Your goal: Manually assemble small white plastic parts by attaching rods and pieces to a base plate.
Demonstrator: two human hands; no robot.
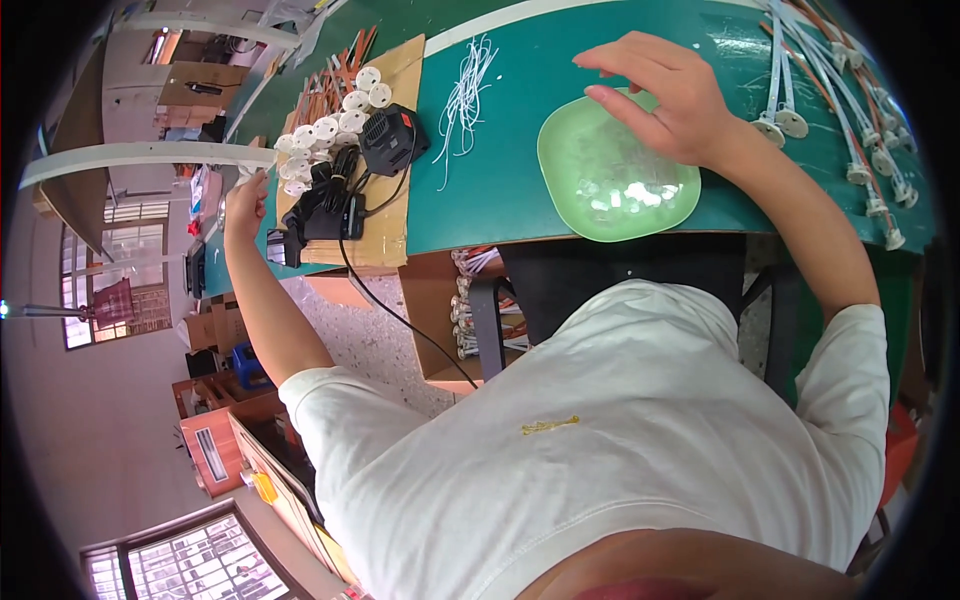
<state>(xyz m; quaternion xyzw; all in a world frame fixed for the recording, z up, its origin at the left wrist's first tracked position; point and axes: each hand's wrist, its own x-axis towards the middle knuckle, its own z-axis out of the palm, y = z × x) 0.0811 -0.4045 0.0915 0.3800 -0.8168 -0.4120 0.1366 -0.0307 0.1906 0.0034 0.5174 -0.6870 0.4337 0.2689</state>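
Note:
My right hand (665, 105) hovers over the far side of a light green plate (562, 190), thumb and fingers apart with nothing between them. Small clear, shiny pieces (640, 195) lie in the plate, which sits at the table's front edge. Far to the left, my left arm is stretched out. My left hand (245, 208) is closed beside the end of a white bar (150, 158); a whitish bit shows at its fingertips, too small to name. Right of that hand, round white discs (325, 128) with brown and white strips lie on cardboard.
A black boxy device (390, 138) and a black adapter (330, 220) with cables rest on the cardboard (385, 225). Thin white strings (468, 95) lie on the green table (510, 150). Disc-ended white and brown leads (855, 120) spread at the right. One cable (400, 325) hangs off the edge.

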